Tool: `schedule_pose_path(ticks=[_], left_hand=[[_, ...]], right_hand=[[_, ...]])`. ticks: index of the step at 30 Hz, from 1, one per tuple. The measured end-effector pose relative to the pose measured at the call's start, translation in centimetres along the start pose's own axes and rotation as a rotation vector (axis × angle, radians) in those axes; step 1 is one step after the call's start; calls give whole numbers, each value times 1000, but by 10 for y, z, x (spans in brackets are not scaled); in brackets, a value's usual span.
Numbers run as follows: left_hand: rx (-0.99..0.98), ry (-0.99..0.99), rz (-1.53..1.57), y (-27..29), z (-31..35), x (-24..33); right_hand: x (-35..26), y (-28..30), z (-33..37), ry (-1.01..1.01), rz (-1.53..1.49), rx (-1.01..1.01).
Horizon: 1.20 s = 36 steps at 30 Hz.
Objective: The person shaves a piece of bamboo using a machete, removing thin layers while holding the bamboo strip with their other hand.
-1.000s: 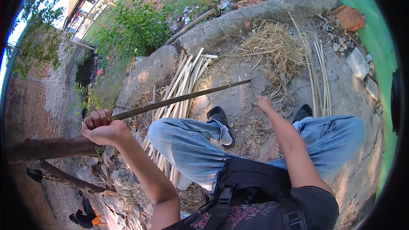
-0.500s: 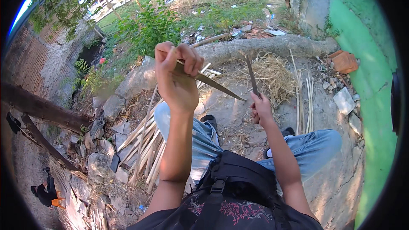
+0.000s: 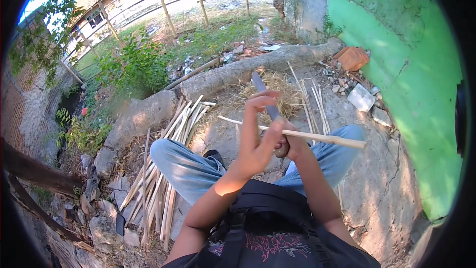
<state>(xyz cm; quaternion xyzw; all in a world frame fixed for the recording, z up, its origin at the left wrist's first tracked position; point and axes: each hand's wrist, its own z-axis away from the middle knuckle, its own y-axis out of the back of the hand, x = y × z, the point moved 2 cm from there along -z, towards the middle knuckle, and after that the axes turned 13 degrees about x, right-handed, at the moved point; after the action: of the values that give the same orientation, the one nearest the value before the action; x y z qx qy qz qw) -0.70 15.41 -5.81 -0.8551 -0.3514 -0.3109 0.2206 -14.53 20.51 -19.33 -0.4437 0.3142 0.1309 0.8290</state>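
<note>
My right hand (image 3: 293, 145) is closed round the handle of a knife (image 3: 271, 111), whose dark blade points up and away. Across the front of that hand runs a pale, thin bamboo strip (image 3: 322, 137), its thicker end out to the right. My left hand (image 3: 255, 146) holds the strip near its middle, by the thumb; its index finger is raised and bent toward the blade. Slight blur and the overlap of both hands hide part of the grip. The strip's narrow end sticks out left of my left hand.
A pile of bamboo strips (image 3: 161, 188) lies left of my leg, a few more strips (image 3: 320, 106) at the right. Curly shavings (image 3: 282, 92) are heaped ahead, before a low concrete ledge (image 3: 233, 75). A green wall (image 3: 396, 69) stands at right; a phone (image 3: 120, 224) lies lower left.
My left hand has come down and right, next to my right hand, and the strip now lies crosswise with its thick end to the right. The knife has shifted left; the view has turned.
</note>
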Motion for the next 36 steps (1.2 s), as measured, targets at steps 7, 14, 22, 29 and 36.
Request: schedule_pose_path(ticks=[7, 14, 22, 29, 36], left_hand=[[820, 731, 39, 91, 63, -121], [350, 785, 633, 65, 32, -96], [472, 554, 414, 115, 36, -57], [630, 238, 95, 211, 43, 11], [722, 168, 207, 258, 75, 35]], right_hand=[[-14, -10, 47, 28, -143, -121], [-13, -17, 52, -31, -157, -403], [8, -17, 27, -29, 92, -405], [-22, 28, 52, 247, -286, -100], [-38, 26, 72, 526, -147, -179]])
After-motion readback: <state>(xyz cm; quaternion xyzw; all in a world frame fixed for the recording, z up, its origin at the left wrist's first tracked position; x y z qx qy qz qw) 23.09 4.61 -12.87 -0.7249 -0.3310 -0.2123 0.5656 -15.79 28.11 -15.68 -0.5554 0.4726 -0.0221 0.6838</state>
